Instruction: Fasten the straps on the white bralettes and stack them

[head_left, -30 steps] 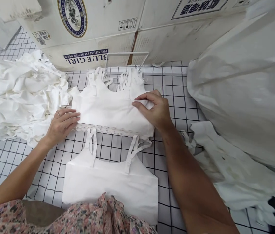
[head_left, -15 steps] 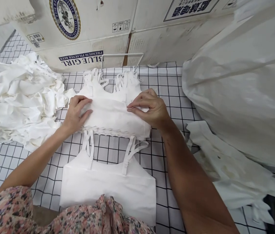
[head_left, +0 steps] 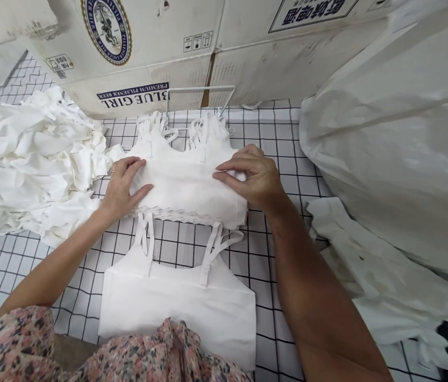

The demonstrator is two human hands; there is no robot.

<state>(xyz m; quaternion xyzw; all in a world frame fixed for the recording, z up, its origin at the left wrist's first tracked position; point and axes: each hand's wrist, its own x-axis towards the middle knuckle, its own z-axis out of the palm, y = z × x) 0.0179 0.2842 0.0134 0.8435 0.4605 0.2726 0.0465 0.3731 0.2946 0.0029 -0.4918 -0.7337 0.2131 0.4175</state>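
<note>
A neat stack of white strap tops (head_left: 186,185) lies in the middle of the checked table (head_left: 263,127). My left hand (head_left: 122,185) rests flat on the stack's left end, fingers stretched out. At the stack's right end my right hand (head_left: 257,178) lies on the top piece, fingers bent and close together, pressing or pinching the cloth. Nearer to me a single white strap top (head_left: 179,302) lies flat, straps pointing away from me.
A loose heap of white garments (head_left: 28,164) fills the left side. A big white bag (head_left: 398,138) and crumpled white sheets (head_left: 383,286) take up the right. Cardboard boxes (head_left: 192,48) stand along the back, with a thin white wire frame (head_left: 200,90) before them.
My left hand slid from the stack's lower left corner up onto its left end. The right hand stayed at the right end, shifting only slightly.
</note>
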